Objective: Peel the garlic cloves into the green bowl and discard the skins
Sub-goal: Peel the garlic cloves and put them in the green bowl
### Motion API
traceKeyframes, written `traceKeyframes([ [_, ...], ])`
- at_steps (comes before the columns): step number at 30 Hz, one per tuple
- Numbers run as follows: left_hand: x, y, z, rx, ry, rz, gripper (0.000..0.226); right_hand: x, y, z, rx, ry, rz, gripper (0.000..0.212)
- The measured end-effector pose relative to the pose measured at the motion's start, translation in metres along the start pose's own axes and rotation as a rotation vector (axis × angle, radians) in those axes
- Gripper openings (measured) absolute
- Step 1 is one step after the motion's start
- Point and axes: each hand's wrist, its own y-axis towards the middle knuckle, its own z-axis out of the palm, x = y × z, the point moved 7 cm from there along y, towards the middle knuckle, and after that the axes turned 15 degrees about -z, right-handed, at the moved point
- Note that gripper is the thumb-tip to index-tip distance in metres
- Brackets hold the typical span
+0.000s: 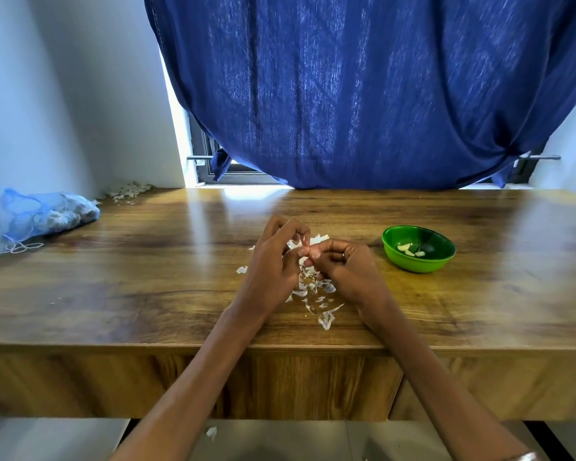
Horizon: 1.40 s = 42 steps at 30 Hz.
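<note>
Wooden bench [147, 277]: carries everything.
Left hand [273, 264]: fingers curled, pinching small pale garlic clove [308, 252].
Right hand [345, 271]: fingertips pinch same clove.
White papery skins [316, 291]: scattered beneath both hands.
Round green plastic bowl [418, 249]: beyond right hand, holding peeled cloves [408, 249].

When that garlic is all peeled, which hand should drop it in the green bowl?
Probably the right hand. The green bowl sits on its side of the table, with nothing between them. The left hand would have to cross over.
</note>
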Motion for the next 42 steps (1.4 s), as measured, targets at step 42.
traceKeyframes([
  [42,-0.014,-0.005,-0.007,-0.168,0.101,0.029,0.033,-0.002,-0.001,0.010,0.009,0.323,0.056,0.010],
])
